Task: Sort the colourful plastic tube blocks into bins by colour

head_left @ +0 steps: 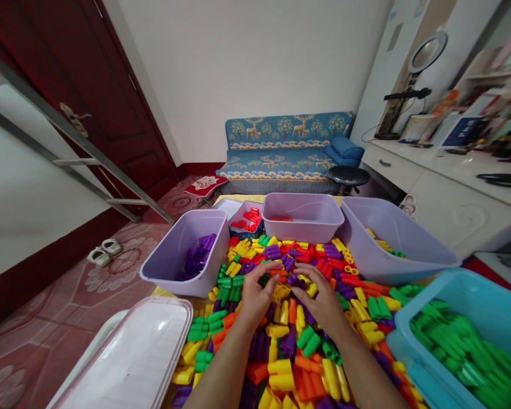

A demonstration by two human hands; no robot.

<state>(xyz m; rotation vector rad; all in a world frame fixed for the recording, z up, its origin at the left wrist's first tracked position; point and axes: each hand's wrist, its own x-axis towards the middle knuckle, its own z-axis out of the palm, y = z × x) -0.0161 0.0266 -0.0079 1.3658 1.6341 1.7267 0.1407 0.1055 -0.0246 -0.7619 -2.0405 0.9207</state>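
Note:
Connected plastic tube pieces (281,366) in yellow, green, orange, red and purple cover the table in a thick layer. My left hand (258,289) is over the middle of the pile, thumb and fingers curved apart, with a green piece partly hidden behind the thumb. Facing it, my right hand (321,298) has its thumb and fingers apart around a purple piece (297,280); no firm grip shows. Orange pieces (280,274) and yellow ones lie between the two hands.
Around the pile stand a lilac bin (174,284) with purple pieces, a small box (237,233) with red ones, a middle lilac bin (302,230), a right lilac bin (409,267) and a turquoise bin (417,341) with green pieces. A pale lid (140,352) lies at left.

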